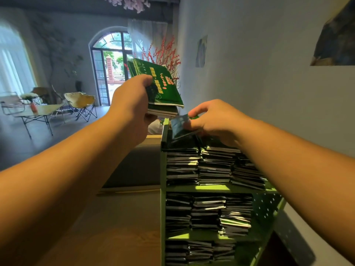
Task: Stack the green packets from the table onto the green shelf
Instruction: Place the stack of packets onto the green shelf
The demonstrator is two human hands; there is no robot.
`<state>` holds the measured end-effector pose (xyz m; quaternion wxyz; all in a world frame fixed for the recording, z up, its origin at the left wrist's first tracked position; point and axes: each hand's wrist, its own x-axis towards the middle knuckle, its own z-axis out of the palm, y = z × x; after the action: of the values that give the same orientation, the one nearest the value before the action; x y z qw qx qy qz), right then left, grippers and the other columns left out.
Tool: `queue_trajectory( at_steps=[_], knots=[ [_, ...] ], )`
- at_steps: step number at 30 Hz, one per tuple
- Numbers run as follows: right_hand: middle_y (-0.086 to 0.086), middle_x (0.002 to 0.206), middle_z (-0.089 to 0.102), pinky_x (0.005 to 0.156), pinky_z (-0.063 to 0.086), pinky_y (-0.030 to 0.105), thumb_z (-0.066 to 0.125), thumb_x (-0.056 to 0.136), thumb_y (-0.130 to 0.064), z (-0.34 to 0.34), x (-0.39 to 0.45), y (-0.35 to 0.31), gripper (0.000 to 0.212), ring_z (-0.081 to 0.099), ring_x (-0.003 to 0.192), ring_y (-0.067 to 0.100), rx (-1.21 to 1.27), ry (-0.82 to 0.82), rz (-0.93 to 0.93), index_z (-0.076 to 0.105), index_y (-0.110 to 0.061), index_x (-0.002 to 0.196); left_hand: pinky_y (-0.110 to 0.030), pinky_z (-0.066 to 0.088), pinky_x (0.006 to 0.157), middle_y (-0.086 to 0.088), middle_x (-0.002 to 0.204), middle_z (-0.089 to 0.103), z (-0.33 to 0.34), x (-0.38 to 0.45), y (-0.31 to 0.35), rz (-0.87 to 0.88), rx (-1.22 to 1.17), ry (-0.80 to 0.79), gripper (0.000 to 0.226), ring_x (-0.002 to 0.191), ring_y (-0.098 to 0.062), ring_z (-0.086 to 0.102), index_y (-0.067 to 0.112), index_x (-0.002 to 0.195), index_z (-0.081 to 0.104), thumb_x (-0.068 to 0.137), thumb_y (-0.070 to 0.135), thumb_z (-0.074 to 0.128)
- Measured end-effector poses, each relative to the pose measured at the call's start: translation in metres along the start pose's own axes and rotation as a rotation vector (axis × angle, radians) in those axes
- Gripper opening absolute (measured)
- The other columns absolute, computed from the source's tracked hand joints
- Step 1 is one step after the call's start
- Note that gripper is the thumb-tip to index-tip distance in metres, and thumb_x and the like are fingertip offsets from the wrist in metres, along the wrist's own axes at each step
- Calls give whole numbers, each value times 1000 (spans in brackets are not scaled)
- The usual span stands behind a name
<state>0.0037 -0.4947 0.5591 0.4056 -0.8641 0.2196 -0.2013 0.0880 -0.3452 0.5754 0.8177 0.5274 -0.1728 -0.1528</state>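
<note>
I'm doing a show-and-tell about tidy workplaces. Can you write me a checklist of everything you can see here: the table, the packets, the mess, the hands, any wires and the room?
Surface: wooden table top beside the green shelf.
Job's things: shelf tiers filled with rows of stacked packets; a held bundle of green packets; one single packet over the top tier.
Clutter: nothing seen.
Hands: left hand grips the bundle; right hand pinches the single packet.
Cables: nothing seen.
Surroundings: arched glass door, folding chairs, small folding table, red blossom branches, pictures on the wall.
</note>
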Motion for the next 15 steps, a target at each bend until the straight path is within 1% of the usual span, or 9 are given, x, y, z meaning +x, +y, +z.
queue_trajectory(
  at_steps=[2, 4, 7, 9, 10, 11, 13, 14, 15],
  knots=[
    [6, 110, 71, 80, 56, 34, 82, 83, -28, 7, -2, -7, 38, 67, 96, 23, -281, -28, -74, 72, -14, 117, -28, 56, 60, -6, 98, 73, -3, 0, -1, -22, -22, -18, 16, 78, -18, 75, 15, 111, 62, 100, 23, 55],
    [5, 114, 70, 84, 53, 33, 76, 88, -34, 14, -4, -13, 38, 65, 103, 23, -446, -30, -123, 71, -16, 121, -30, 59, 64, -10, 106, 74, -4, 2, -3, -32, -20, -17, 18, 87, -21, 75, 14, 113, 62, 100, 23, 55],
    [6, 107, 71, 68, 50, 28, 66, 96, -33, 20, -3, -22, 25, 64, 96, 23, -523, -34, -154, 73, -19, 116, -31, 61, 69, -13, 112, 74, -7, 3, -5, -46, -30, -18, 18, 92, -25, 76, 13, 113, 63, 100, 23, 55],
    [3, 104, 70, 60, 44, 26, 61, 99, -25, 16, -2, -22, 20, 60, 87, 21, -568, -15, -167, 73, -21, 114, -34, 63, 73, -12, 109, 76, -5, 2, -6, -56, -29, -38, 18, 87, -24, 77, 13, 114, 62, 100, 22, 54],
    [2, 103, 68, 60, 41, 27, 58, 99, -21, 13, 0, -21, 22, 57, 86, 20, -554, 19, -169, 73, -19, 115, -38, 63, 79, -13, 109, 76, -3, 0, -7, -61, -31, -53, 16, 88, -25, 78, 13, 112, 62, 101, 21, 53],
    [1, 101, 66, 61, 39, 27, 54, 100, -17, 8, 1, -20, 24, 55, 85, 20, -483, 76, -164, 73, -15, 114, -41, 62, 85, -14, 110, 76, 0, -2, -8, -64, -31, -68, 14, 91, -26, 77, 12, 108, 62, 101, 20, 53],
    [7, 97, 67, 61, 39, 29, 49, 102, -17, -1, 1, -19, 27, 54, 77, 20, -85, 131, -78, 71, -6, 112, -44, 60, 91, -16, 111, 75, 6, -3, -11, -74, -16, -111, 14, 93, -27, 77, 9, 108, 61, 101, 15, 51],
    [9, 91, 67, 60, 41, 30, 48, 103, -22, -6, -3, -20, 27, 55, 72, 20, 156, 96, -7, 69, -7, 112, -41, 61, 88, -17, 108, 76, 10, -3, -14, -88, -7, -145, 16, 92, -27, 77, 6, 111, 61, 100, 13, 51],
    [10, 86, 68, 59, 45, 30, 49, 104, -29, -12, -8, -21, 29, 58, 69, 19, 352, 33, 57, 68, -9, 112, -36, 63, 80, -16, 104, 77, 14, -3, -17, -104, 11, -185, 16, 88, -25, 77, 3, 110, 61, 99, 11, 52]
  ],
)
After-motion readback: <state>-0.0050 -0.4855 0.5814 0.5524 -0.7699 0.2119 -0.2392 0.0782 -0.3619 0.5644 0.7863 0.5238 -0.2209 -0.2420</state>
